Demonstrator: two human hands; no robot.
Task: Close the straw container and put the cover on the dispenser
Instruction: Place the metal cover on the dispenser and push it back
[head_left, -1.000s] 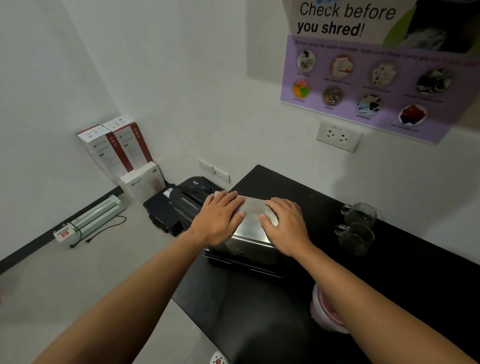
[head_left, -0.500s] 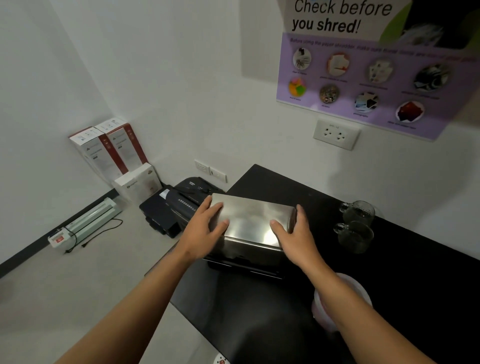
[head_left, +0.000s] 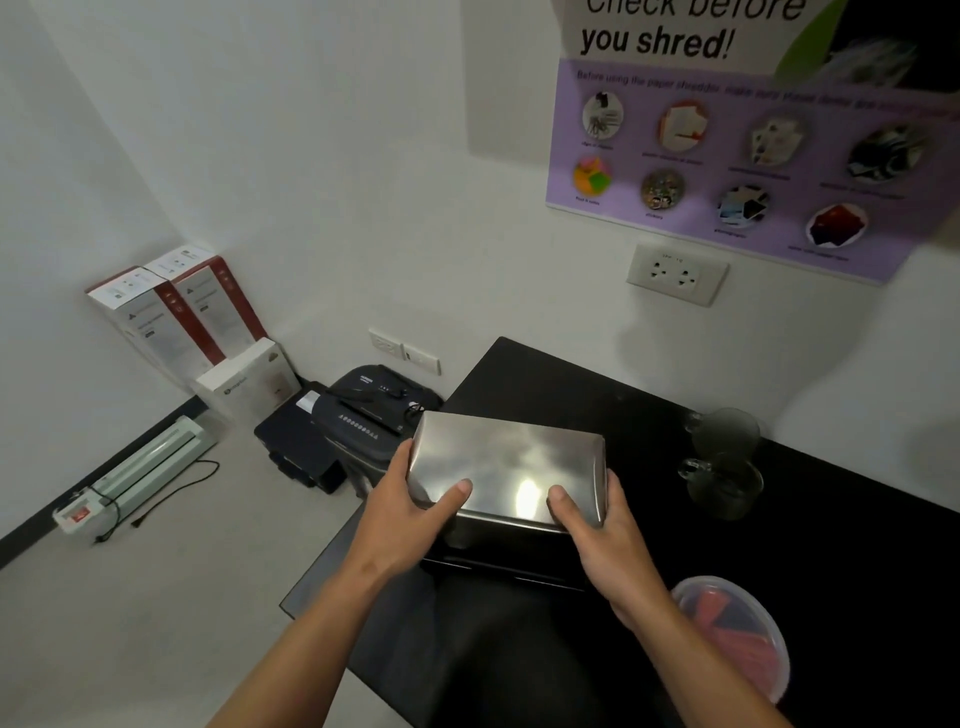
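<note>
A shiny steel cover (head_left: 506, 467) rests tilted over the dark dispenser base (head_left: 498, 564) on the black table (head_left: 571, 379). My left hand (head_left: 410, 512) grips the cover's left end, thumb on top. My right hand (head_left: 605, 530) grips its right near corner, thumb on top too. A round clear straw container (head_left: 737, 631) with a lid and red contents sits at the near right, beside my right forearm.
Two glass mugs (head_left: 724, 465) stand to the right of the cover. A black paper shredder (head_left: 374, 415) stands on the floor beyond the table's left edge, with boxes (head_left: 176, 317) and a laminator (head_left: 145, 470) by the wall. A wall socket (head_left: 675, 273) is above the table.
My hands slid from lying flat on top of the cover to gripping its two ends. The cover has risen slightly toward me, and its near edge now sits above the black base.
</note>
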